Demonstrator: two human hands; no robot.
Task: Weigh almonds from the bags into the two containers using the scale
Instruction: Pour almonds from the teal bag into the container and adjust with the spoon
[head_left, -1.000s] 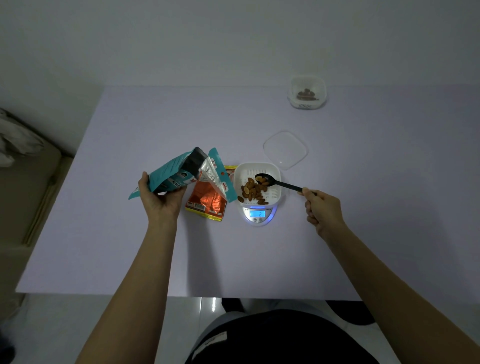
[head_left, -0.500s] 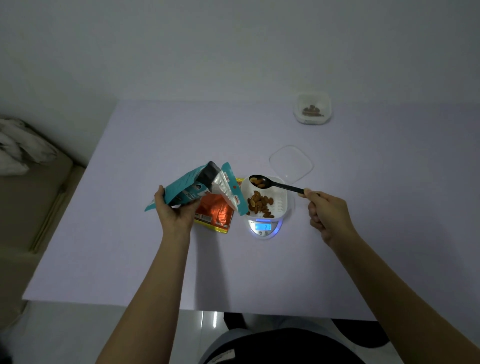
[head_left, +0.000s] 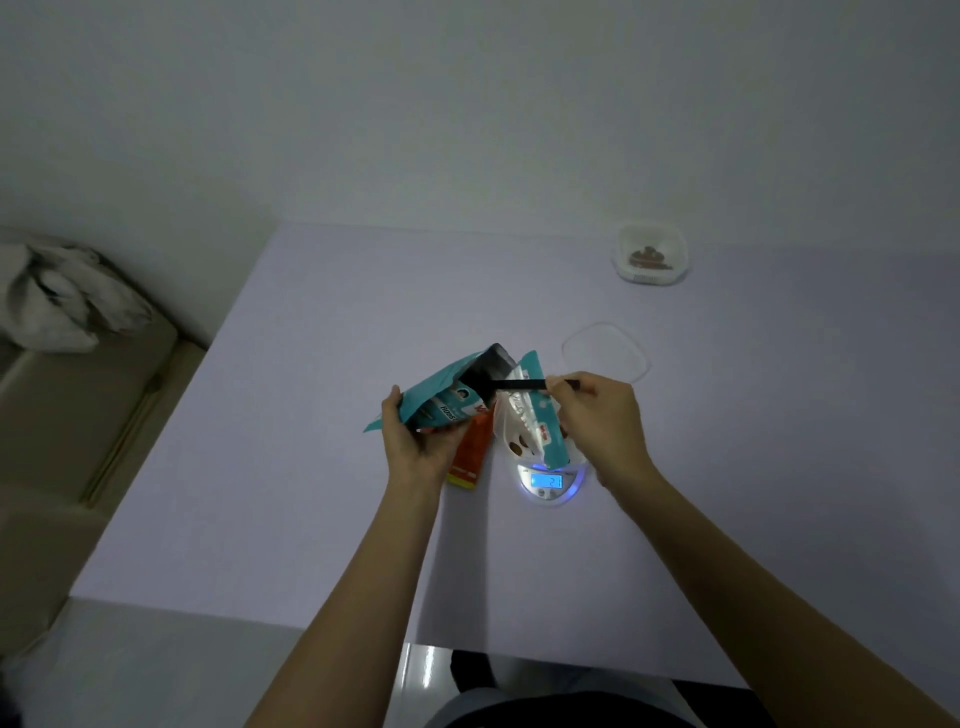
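Our left hand (head_left: 415, 441) grips the open teal bag (head_left: 441, 400) from below, fingers curled round its lower edge, holding it tilted above the table (head_left: 311, 415); our right hand (head_left: 605, 426) pinches the handle of the black spoon (head_left: 514, 384), whose bowl sits inside the bag's dark mouth; the bag's flap hangs over the white container (head_left: 511, 431) on the scale (head_left: 550, 483), hiding most of it, though a few almonds (head_left: 517, 447) show inside; the lit display reads 21; an orange bag (head_left: 470, 452) lies flat just beside the scale, partly under the left hand; a clear lid (head_left: 605, 351) rests behind the scale; the second container (head_left: 652, 254), with almonds in it, stands well apart near the far edge.
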